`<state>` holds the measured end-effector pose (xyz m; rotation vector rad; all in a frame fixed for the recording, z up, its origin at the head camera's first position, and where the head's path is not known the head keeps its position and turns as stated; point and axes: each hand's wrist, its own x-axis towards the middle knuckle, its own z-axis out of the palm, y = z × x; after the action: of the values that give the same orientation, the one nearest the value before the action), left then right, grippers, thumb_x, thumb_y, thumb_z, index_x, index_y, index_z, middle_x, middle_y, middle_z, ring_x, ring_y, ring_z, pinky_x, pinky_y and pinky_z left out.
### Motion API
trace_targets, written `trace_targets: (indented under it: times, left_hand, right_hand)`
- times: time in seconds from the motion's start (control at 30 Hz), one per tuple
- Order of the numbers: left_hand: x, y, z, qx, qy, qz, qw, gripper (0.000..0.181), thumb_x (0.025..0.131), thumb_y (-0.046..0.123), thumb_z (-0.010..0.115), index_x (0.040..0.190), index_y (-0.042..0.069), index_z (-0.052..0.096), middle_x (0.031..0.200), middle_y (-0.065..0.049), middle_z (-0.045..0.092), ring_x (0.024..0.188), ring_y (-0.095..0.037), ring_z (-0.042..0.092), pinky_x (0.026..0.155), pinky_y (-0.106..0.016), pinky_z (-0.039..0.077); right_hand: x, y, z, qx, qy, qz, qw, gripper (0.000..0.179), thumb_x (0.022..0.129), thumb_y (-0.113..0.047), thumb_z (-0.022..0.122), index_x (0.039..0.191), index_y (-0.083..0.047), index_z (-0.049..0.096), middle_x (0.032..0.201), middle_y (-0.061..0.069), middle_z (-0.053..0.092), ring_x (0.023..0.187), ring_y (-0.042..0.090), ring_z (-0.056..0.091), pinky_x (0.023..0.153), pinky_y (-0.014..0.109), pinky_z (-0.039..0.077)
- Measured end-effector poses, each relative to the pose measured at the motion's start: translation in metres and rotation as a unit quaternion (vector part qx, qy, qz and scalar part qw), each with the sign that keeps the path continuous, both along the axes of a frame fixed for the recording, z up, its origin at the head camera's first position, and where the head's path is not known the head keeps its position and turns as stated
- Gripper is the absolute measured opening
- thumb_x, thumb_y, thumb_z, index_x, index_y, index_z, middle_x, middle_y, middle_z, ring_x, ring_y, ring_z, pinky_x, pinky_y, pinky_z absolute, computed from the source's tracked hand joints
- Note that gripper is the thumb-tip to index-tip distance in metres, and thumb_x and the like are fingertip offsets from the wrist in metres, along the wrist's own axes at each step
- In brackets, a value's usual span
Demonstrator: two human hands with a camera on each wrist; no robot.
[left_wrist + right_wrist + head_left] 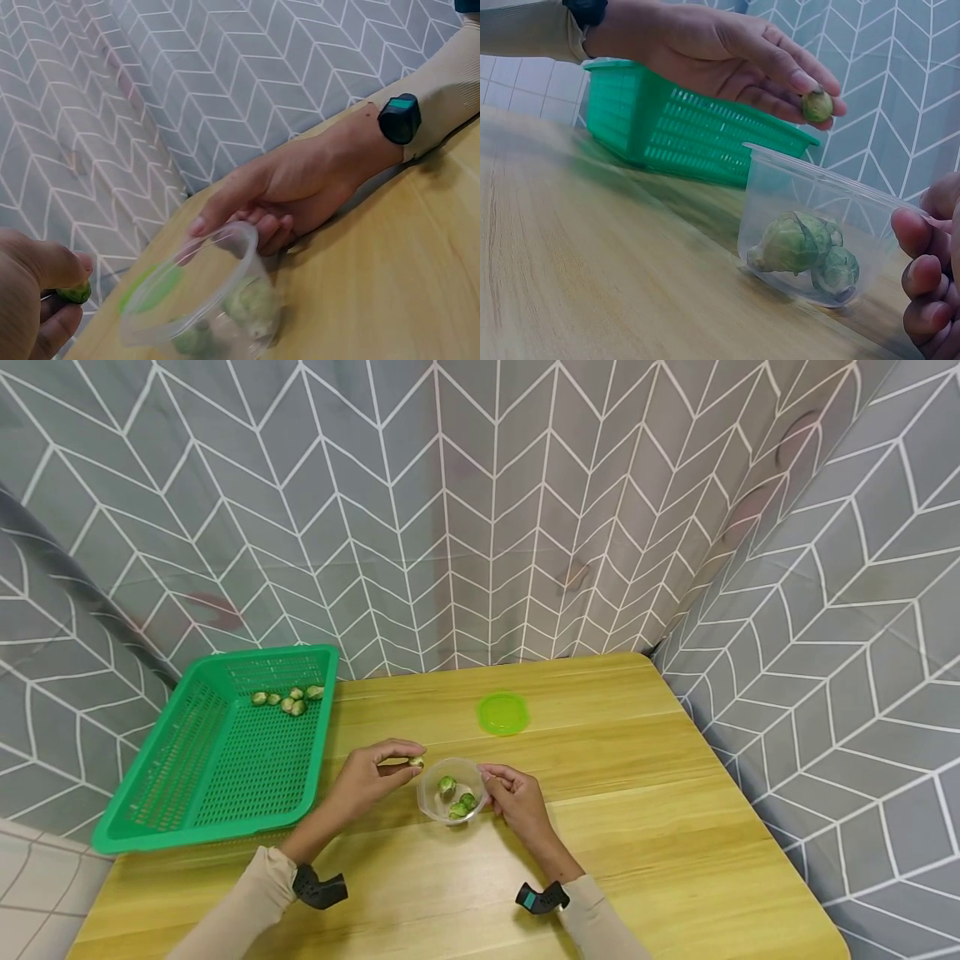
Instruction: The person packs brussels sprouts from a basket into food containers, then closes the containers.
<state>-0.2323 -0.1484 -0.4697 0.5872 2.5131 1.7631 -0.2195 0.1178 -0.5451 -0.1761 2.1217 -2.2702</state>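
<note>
My left hand (377,771) pinches a small Brussels sprout (817,106) between thumb and fingertips, just left of and above a clear plastic tub (802,166). On the tub's right side, my right hand (517,799) pinches the rim between thumb and fingers. Inside the tub lie several Brussels sprouts (787,244), whole and green. In the left wrist view the pinched sprout shows partly between thumb and finger, and the tub looks slightly blurred.
A green plastic basket (324,752) stands at the table's left, with several more sprouts (297,707) at its far end. Behind the tub a bright green lid (503,713) lies flat on the wooden table (675,827). Patterned grey curtains (465,527) hang along the back and right.
</note>
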Motion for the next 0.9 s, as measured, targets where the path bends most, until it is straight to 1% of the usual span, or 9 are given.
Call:
trace_targets:
  times: [0.13, 0.23, 0.37, 0.4, 0.5, 0.6, 0.63, 0.73, 0.9]
  left_hand:
    - [0.001, 0.011, -0.006, 0.004, -0.004, -0.016, 0.9999, 0.023, 0.090, 0.016, 0.078, 0.113, 0.013, 0.076, 0.120, -0.006, 0.070, 0.111, -0.027, 0.068, 0.089, -0.031, 0.059]
    - [0.001, 0.020, -0.010, 0.006, -0.011, -0.028, 0.9995, 0.023, 0.090, 0.013, 0.078, 0.113, 0.010, 0.077, 0.118, -0.005, 0.071, 0.112, -0.025, 0.067, 0.089, -0.032, 0.059]
    - [0.001, 0.031, -0.014, -0.004, -0.016, -0.045, 0.9989, 0.023, 0.089, 0.010, 0.078, 0.112, 0.007, 0.077, 0.120, -0.004, 0.070, 0.116, -0.026, 0.065, 0.089, -0.033, 0.059]
    - [0.002, 0.033, -0.015, -0.009, -0.014, -0.048, 0.9987, 0.022, 0.089, 0.009, 0.077, 0.111, 0.006, 0.077, 0.120, -0.004, 0.070, 0.116, -0.026, 0.065, 0.089, -0.032, 0.059]
    - [0.001, 0.040, -0.018, -0.023, -0.007, -0.055, 0.9982, 0.020, 0.089, 0.006, 0.077, 0.109, 0.005, 0.077, 0.119, -0.003, 0.071, 0.116, -0.027, 0.065, 0.089, -0.031, 0.059]
    - [0.001, 0.046, -0.021, -0.024, 0.002, -0.067, 0.9975, 0.018, 0.089, 0.002, 0.076, 0.107, 0.002, 0.077, 0.117, -0.004, 0.071, 0.115, -0.028, 0.066, 0.089, -0.032, 0.059]
    - [0.001, 0.048, -0.022, -0.022, 0.003, -0.073, 0.9971, 0.017, 0.090, 0.002, 0.076, 0.106, 0.002, 0.077, 0.116, -0.005, 0.071, 0.114, -0.028, 0.066, 0.089, -0.033, 0.059]
    - [0.001, 0.053, -0.025, -0.027, 0.005, -0.087, 0.9958, 0.016, 0.090, 0.003, 0.075, 0.106, 0.001, 0.076, 0.118, -0.009, 0.071, 0.113, -0.028, 0.067, 0.089, -0.031, 0.059]
    - [-0.001, 0.062, -0.029, -0.069, 0.018, -0.096, 0.9928, 0.015, 0.091, 0.004, 0.075, 0.106, 0.003, 0.077, 0.118, -0.006, 0.072, 0.111, -0.024, 0.068, 0.089, -0.028, 0.059]
  right_hand:
    - [-0.001, 0.001, 0.001, -0.006, -0.006, 0.006, 0.9999, 0.023, 0.101, -0.011, 0.063, 0.119, 0.001, 0.072, 0.068, 0.014, 0.065, 0.048, 0.011, 0.045, 0.040, 0.016, 0.034]
    - [-0.002, 0.002, 0.002, -0.011, -0.013, 0.019, 0.9997, 0.024, 0.102, -0.008, 0.061, 0.120, 0.004, 0.070, 0.070, 0.019, 0.065, 0.049, 0.012, 0.046, 0.041, 0.017, 0.036]
    - [0.004, 0.003, 0.017, -0.015, -0.015, 0.030, 0.9993, 0.025, 0.101, -0.005, 0.060, 0.120, 0.009, 0.068, 0.073, 0.027, 0.064, 0.049, 0.011, 0.048, 0.042, 0.017, 0.038]
    - [0.004, 0.002, 0.017, -0.015, -0.016, 0.027, 0.9994, 0.025, 0.101, -0.006, 0.061, 0.120, 0.009, 0.068, 0.074, 0.028, 0.064, 0.049, 0.010, 0.048, 0.042, 0.017, 0.038]
    - [0.005, 0.001, 0.015, -0.019, -0.010, 0.018, 0.9996, 0.026, 0.101, -0.011, 0.063, 0.119, 0.007, 0.069, 0.072, 0.024, 0.064, 0.049, 0.009, 0.047, 0.042, 0.016, 0.037]
    - [0.001, 0.001, 0.002, -0.021, -0.006, 0.009, 0.9997, 0.026, 0.101, -0.016, 0.065, 0.118, 0.002, 0.071, 0.071, 0.020, 0.065, 0.048, 0.008, 0.046, 0.042, 0.016, 0.035]
    - [0.001, 0.002, 0.001, -0.021, -0.003, 0.011, 0.9997, 0.026, 0.101, -0.017, 0.065, 0.117, 0.001, 0.072, 0.070, 0.018, 0.064, 0.048, 0.009, 0.046, 0.041, 0.016, 0.035]
    - [0.001, 0.002, 0.001, -0.019, -0.001, 0.012, 0.9997, 0.025, 0.100, -0.018, 0.065, 0.117, -0.001, 0.072, 0.069, 0.021, 0.064, 0.048, 0.010, 0.046, 0.041, 0.016, 0.034]
    - [0.001, 0.002, -0.001, -0.004, 0.004, 0.013, 0.9999, 0.027, 0.100, -0.019, 0.066, 0.118, 0.000, 0.072, 0.069, 0.022, 0.064, 0.047, 0.009, 0.045, 0.039, 0.016, 0.032]
